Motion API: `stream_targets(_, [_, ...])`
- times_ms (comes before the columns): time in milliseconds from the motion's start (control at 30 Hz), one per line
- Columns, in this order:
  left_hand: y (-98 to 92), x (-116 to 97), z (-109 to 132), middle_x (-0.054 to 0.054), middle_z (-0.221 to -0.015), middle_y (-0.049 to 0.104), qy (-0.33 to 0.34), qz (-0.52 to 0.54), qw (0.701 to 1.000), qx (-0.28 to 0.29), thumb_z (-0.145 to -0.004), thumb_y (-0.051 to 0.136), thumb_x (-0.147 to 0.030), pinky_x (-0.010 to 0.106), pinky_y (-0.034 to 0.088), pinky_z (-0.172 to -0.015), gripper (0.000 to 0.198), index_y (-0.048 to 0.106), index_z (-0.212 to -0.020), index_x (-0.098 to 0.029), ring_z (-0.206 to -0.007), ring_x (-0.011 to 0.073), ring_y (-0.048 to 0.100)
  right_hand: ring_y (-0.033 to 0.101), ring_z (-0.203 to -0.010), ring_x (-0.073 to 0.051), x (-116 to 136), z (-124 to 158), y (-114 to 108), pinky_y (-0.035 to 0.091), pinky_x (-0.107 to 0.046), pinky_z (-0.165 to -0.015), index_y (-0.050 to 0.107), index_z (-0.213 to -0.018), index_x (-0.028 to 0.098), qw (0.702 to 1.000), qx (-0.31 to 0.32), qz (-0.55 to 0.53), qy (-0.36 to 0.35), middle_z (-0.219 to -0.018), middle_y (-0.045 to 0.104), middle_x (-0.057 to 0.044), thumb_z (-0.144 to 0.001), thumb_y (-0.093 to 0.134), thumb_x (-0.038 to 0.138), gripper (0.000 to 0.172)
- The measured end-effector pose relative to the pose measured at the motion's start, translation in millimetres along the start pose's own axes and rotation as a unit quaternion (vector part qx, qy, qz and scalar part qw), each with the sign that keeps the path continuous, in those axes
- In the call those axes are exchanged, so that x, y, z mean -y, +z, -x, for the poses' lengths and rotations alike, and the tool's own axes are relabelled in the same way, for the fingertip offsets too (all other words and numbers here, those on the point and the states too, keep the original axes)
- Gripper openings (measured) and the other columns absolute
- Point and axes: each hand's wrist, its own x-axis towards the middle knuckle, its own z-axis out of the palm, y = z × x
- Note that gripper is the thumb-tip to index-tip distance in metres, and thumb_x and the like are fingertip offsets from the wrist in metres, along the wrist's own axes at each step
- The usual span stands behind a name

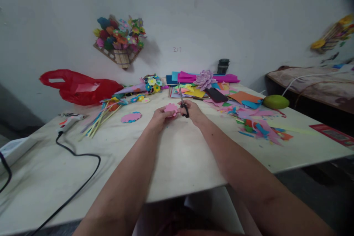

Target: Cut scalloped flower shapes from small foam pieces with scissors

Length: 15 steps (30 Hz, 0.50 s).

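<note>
Between the thumb and fingers of my left hand [159, 117] is a pink scalloped flower cutout [171, 109]. My right hand [193, 111] grips a pair of scissors [182, 105] by black handles, the metal blades pointing up and away from me. Both hands are close together above the table, the scissors just right of the cutout. Left of my left hand, a pink scalloped piece with blue edges showing beneath it [131, 117] lies flat on the table. Fingers partly cover the pink cutout's lower edge.
On the left are a glue gun [70, 122] with a black cord, a red plastic bag [80, 87] and thin paper strips [103, 118]. Along the back lie coloured sheets, a purple flower [205, 80] and a dark phone [216, 95]. Scraps [262, 129] and a green fruit [276, 101] lie right.
</note>
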Motion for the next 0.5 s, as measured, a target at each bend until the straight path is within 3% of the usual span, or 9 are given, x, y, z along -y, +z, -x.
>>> stream_targets(167, [-2.1,0,-2,0.007,-0.067,0.068,0.031,-0.001,0.999,-0.019,-0.045,0.084,-0.025,0.033,0.054,-0.065,0.033,0.067,-0.070,-0.011,-0.060,0.0178,0.064,0.053,-0.047,-0.009,1,1,-1,0.038,-0.021,-0.047,0.056,-0.086,0.017,1.000,0.019,0.006,0.011,-0.056,0.056,0.006,-0.056,0.070,0.018,0.034])
stream_targets(333, [-4.1,-1,-4,0.004,-0.063,0.066,0.063,0.015,0.997,-0.046,-0.045,0.085,-0.029,0.027,0.050,-0.054,0.034,0.067,-0.068,-0.012,-0.054,0.0140,0.060,0.054,-0.044,-0.010,2,1,-8,0.025,-0.018,-0.036,0.056,-0.087,0.017,0.994,0.069,0.064,0.051,-0.053,0.059,0.003,-0.062,0.070,0.023,0.029])
stream_targets(500, [-3.3,-4,-3,0.005,-0.066,0.067,0.072,0.046,0.995,-0.052,-0.045,0.086,-0.027,0.027,0.052,-0.061,0.034,0.067,-0.069,-0.011,-0.056,0.0128,0.061,0.050,-0.040,-0.007,9,5,-11,0.024,-0.018,-0.033,0.057,-0.078,0.016,0.981,0.130,0.121,0.072,-0.055,0.060,0.001,-0.068,0.071,0.039,0.029])
